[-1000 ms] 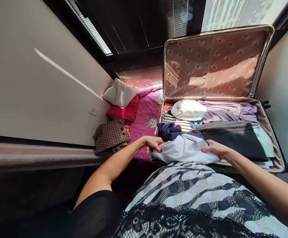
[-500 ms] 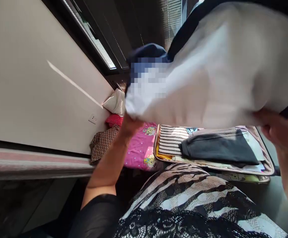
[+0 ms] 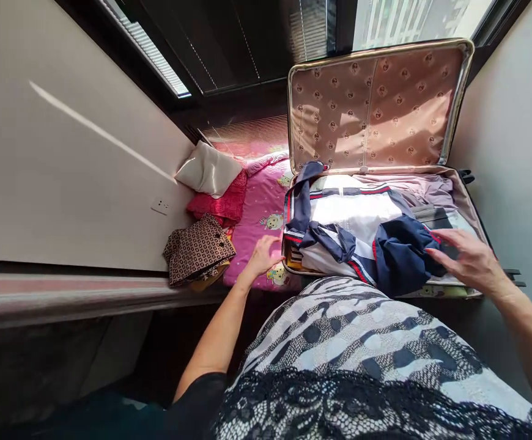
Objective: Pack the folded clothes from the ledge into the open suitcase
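Note:
A white and navy jacket (image 3: 358,214) with red-and-white striped trim lies loosely across the clothes in the open suitcase (image 3: 328,125). Its navy parts are bunched, one hanging over the suitcase's front edge. My left hand (image 3: 265,255) is by the front left corner of the case, fingers apart and holding nothing. At the jacket's right side, my right hand (image 3: 468,255) has thumb and fingers spread beside the bunched navy cloth. The fingertips reach the cloth's edge without closing on it. Dark grey folded clothing (image 3: 432,216) shows partly from beneath the jacket.
Left of the suitcase lies a pink cartoon-print sheet (image 3: 259,214). On it are a cream cushion (image 3: 211,170), red fabric (image 3: 222,198) and brown patterned folded clothing (image 3: 199,250). A wall (image 3: 87,153) stands at left, windows behind. Mauve clothing (image 3: 424,188) fills the suitcase's back right.
The jacket, held up and spread between both hands before, has come down onto the suitcase. Both hands have lowered and let go of it, and the suitcase lid is now visible.

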The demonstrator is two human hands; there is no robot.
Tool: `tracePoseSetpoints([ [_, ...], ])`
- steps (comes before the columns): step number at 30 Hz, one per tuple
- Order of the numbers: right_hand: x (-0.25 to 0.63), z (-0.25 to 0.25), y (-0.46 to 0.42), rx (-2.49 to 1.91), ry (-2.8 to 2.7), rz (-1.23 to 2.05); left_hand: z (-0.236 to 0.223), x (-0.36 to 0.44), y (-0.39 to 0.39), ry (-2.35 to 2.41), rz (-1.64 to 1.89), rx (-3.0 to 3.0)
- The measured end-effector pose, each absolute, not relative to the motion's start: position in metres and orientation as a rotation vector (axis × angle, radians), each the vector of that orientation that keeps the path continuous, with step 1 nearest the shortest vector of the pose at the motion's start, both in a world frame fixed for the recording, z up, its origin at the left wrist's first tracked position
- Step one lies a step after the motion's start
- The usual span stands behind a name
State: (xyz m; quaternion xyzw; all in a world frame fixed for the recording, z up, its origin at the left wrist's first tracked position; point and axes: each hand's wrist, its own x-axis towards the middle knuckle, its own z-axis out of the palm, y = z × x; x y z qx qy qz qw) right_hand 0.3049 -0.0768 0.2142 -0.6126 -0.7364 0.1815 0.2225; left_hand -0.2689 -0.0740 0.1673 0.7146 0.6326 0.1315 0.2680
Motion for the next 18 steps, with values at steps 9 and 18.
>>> tracePoseSetpoints([
  [9, 0.176, 0.123, -0.118, -1.844, -2.640, 0.615, 0.141, -0.151, -0.019, 1.736, 0.073, 2.032],
  [18, 0.210, 0.149, -0.077, -1.767, -2.295, 0.962, 0.189, -0.151, 0.013, 1.287, 0.517, 2.038],
])
